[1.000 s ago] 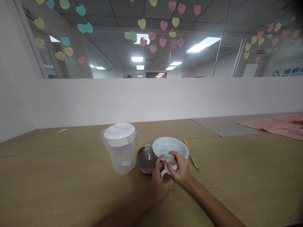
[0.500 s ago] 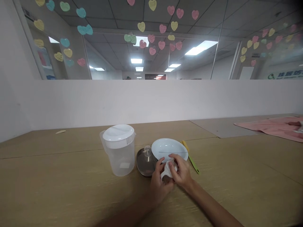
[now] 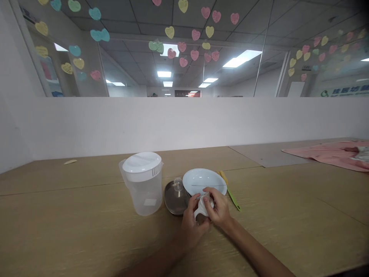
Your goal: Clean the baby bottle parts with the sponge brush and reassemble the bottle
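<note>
Between my hands is what looks like a baby bottle (image 3: 201, 209), with a white collar and handle and a clear teat-like tip at the top. My left hand (image 3: 191, 222) wraps round its side and lower part, hiding much of it. With thumb and fingers, my right hand (image 3: 218, 207) pinches the clear tip and the collar. Just beyond them stands a white oval bowl (image 3: 203, 176), partly covered by my fingers. To the left, a dark metal tray (image 3: 173, 204) holds a clear dome-shaped cap (image 3: 178, 184).
A clear plastic pitcher (image 3: 146, 192) with a white lid stands left of the tray. A brush with a green handle and yellow head (image 3: 234, 200) lies right of the bowl. A pink cloth (image 3: 319, 152) is spread at the far right, and a flat pale piece (image 3: 70, 162) lies far left.
The view has shifted slightly, so everything sits a little further left. Both hands keep nearly the same hold on the bottle, with only a small shift of the fingers.
</note>
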Action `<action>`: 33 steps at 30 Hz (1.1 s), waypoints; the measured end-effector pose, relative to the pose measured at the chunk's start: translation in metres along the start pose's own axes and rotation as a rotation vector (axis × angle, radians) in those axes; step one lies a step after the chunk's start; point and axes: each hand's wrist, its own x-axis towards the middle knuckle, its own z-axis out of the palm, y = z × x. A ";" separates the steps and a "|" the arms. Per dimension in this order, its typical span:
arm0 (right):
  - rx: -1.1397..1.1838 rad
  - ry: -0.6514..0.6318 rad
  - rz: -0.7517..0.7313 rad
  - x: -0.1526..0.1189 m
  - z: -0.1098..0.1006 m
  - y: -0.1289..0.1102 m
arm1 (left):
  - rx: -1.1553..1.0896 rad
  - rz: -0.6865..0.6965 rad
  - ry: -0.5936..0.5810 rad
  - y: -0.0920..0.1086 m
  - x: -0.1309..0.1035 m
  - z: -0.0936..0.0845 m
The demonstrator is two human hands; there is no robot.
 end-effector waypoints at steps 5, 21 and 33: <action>0.015 -0.010 -0.016 0.002 -0.001 -0.001 | -0.003 0.013 -0.002 0.001 0.000 0.000; 0.023 -0.018 -0.007 0.003 -0.001 -0.002 | 0.048 0.072 0.018 -0.005 0.001 0.001; 0.018 -0.032 -0.027 0.005 -0.003 -0.002 | 0.070 0.078 0.009 -0.004 0.002 0.000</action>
